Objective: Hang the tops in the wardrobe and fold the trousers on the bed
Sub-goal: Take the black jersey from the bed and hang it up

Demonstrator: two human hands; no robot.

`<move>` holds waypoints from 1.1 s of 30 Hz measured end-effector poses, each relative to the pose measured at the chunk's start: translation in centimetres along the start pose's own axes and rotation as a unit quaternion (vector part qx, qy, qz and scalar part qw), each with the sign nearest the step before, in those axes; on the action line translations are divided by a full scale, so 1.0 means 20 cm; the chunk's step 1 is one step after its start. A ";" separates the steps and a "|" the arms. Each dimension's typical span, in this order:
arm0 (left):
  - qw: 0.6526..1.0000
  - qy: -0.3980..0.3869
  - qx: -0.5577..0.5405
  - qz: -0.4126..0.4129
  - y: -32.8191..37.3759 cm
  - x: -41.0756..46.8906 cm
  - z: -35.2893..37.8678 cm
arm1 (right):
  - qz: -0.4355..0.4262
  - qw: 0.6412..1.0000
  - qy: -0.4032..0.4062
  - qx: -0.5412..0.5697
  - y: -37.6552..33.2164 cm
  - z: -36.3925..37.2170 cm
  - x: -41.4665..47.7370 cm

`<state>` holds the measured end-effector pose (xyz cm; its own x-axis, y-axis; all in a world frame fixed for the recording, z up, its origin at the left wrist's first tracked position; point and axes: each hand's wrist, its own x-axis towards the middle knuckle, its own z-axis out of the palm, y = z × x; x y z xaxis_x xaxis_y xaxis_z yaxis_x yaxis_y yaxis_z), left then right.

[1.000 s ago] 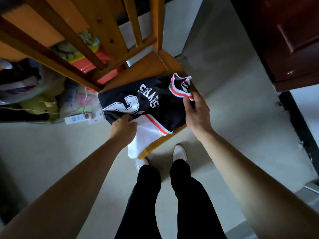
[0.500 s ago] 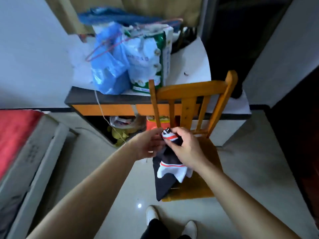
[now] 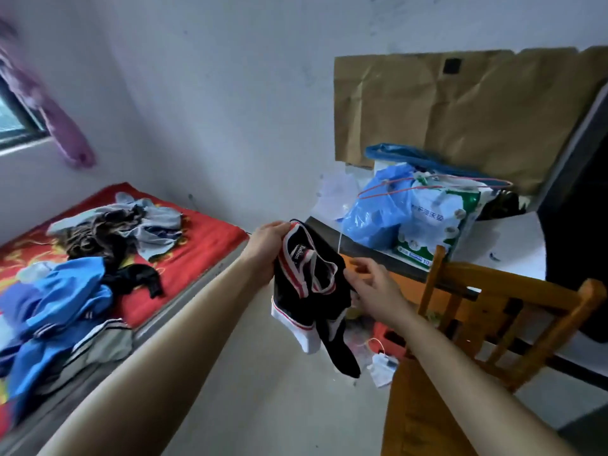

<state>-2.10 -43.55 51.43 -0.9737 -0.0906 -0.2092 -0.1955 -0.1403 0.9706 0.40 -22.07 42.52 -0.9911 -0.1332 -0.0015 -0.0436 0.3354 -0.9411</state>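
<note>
The left hand [image 3: 268,246] is gripping the black jersey [image 3: 296,301] by its striped neckline, and the top is dangling, bunched, in mid-air between the bed [image 3: 197,245] and the wooden chair [image 3: 513,291]. The right hand [image 3: 375,287] is hovering just beside it, fingers loosely spread, holding nothing. With only one hand carrying it, the jersey is risking a slide to the floor. The trailing hem is hanging close to the chair and could snag.

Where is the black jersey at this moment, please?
In the head view the black jersey hangs mid-frame from the left hand, between the bed on the left and the wooden chair on the right.
</note>
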 end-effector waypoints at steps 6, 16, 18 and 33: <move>0.994 0.043 -0.005 0.101 0.42 -0.31 -0.52 | -0.104 0.984 -0.022 -0.145 -0.54 0.51 0.17; 0.845 0.279 0.401 0.217 0.58 -0.72 -1.68 | -0.187 0.971 0.058 -0.136 -1.23 1.29 0.30; 0.786 0.329 0.495 0.170 0.54 -0.79 -1.93 | -0.223 0.967 0.056 -0.109 -1.38 1.43 0.31; 0.666 0.707 0.239 -0.016 0.26 -1.74 -2.47 | -0.365 0.867 -0.239 -0.239 -1.59 2.43 0.39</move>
<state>36.49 -89.76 57.89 0.0485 -0.9797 0.1943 -0.5574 0.1348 0.8192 0.10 -79.00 55.98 -0.5160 -0.8068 0.2878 -0.7987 0.3317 -0.5019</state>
